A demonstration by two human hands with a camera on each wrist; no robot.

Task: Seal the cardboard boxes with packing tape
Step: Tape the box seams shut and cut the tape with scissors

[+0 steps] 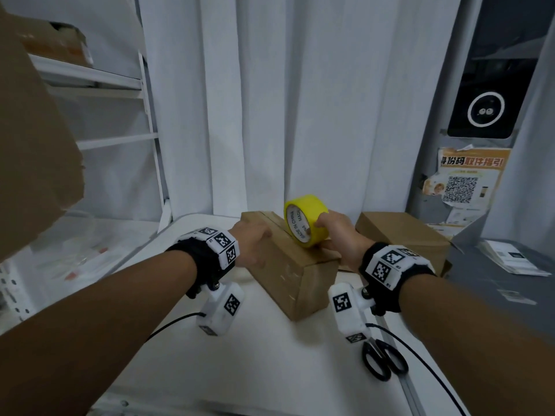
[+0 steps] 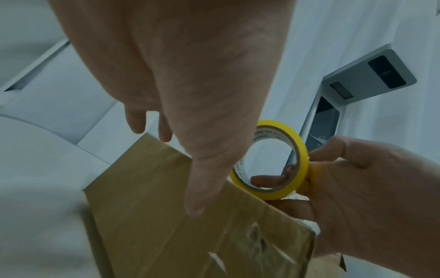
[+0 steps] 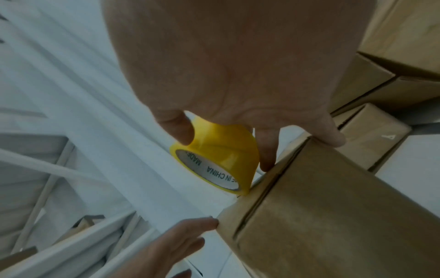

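A closed brown cardboard box (image 1: pixel 288 265) lies on the white table (image 1: pixel 270 355), its top seam running away from me. My left hand (image 1: pixel 255 238) rests on the box's left side with straight fingers; in the left wrist view the thumb (image 2: pixel 197 188) lies on the box top (image 2: pixel 154 216). My right hand (image 1: pixel 330 232) grips a yellow tape roll (image 1: pixel 304 219) standing on edge on the box top. The thumb presses the roll's outer face (image 3: pixel 226 148), and a finger hooks through its core (image 2: pixel 302 148). The right wrist view shows the box seam (image 3: pixel 273 188) just beside the roll.
A second closed box (image 1: pixel 402 235) stands at the back right, and more boxes (image 3: pixel 381 131) lie beyond it. Black scissors (image 1: pixel 383 360) lie near the table's front right. White shelving (image 1: pixel 114 82) and a big cardboard flap (image 1: pixel 30 145) stand left; a grey kiosk (image 1: pixel 471 181) stands right.
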